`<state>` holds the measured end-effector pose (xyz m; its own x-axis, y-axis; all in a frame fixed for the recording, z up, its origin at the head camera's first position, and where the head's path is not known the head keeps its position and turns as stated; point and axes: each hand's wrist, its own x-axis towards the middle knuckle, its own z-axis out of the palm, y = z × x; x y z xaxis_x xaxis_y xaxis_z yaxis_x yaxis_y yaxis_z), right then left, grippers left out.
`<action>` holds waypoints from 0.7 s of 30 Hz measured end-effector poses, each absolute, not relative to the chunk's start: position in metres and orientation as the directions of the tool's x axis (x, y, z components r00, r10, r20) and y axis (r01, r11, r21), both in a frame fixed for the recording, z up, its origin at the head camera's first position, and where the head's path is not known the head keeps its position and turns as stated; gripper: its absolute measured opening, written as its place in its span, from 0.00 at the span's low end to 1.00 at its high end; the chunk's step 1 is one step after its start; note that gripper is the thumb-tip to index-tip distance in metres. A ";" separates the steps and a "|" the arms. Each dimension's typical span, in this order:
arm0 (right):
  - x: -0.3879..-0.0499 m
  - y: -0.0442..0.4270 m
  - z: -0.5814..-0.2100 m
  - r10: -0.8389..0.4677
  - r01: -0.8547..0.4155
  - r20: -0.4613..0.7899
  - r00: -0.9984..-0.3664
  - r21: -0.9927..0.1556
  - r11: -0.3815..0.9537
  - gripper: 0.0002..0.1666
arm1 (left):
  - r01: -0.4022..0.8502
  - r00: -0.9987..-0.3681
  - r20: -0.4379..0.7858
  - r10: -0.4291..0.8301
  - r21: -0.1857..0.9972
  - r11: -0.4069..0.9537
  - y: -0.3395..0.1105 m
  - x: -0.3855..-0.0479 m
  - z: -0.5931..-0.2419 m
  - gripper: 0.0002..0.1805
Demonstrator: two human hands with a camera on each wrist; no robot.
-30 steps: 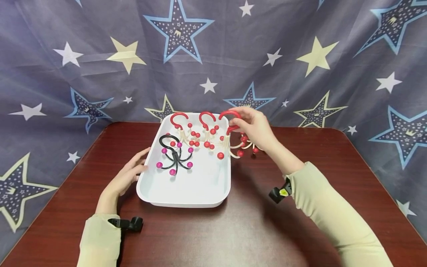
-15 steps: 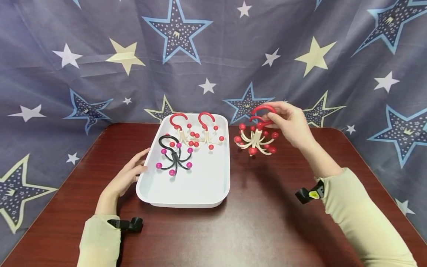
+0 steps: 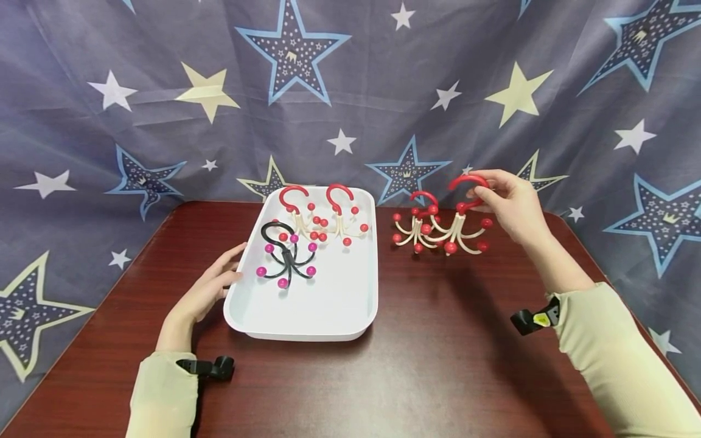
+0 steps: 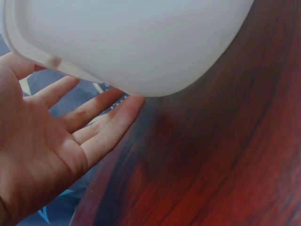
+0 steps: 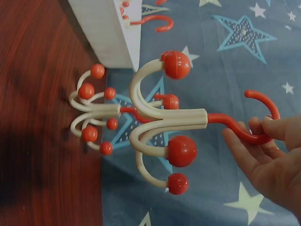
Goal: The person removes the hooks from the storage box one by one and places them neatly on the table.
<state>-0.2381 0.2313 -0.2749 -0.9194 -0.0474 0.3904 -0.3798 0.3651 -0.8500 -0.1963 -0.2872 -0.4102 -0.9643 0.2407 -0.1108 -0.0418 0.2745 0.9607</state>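
Head: red hook (in right grip)

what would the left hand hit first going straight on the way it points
The left hand would likely meet the side of the white tray; its fingertips look close against it, though contact is unclear.
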 end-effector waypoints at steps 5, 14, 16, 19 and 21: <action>-0.244 0.243 -0.280 -0.006 -0.348 0.383 -0.924 -0.833 0.429 0.17 | -0.042 -0.963 -0.112 0.244 0.961 0.274 -0.288 -0.196 -0.410 0.35; -0.258 0.259 -0.294 0.067 -0.301 0.379 -0.923 -0.820 0.487 0.17 | -0.047 -0.962 -0.114 0.247 0.964 0.262 -0.287 -0.198 -0.410 0.35; -0.262 0.262 -0.299 0.089 -0.293 0.380 -0.921 -0.825 0.484 0.17 | -0.045 -0.961 -0.113 0.252 0.965 0.259 -0.287 -0.198 -0.411 0.35; -0.268 0.265 -0.307 0.119 -0.277 0.376 -0.919 -0.832 0.481 0.17 | -0.041 -0.961 -0.108 0.255 0.966 0.255 -0.287 -0.197 -0.411 0.35; -0.273 0.265 -0.313 0.137 -0.264 0.369 -0.919 -0.836 0.480 0.17 | -0.039 -0.962 -0.105 0.252 0.966 0.256 -0.289 -0.196 -0.411 0.35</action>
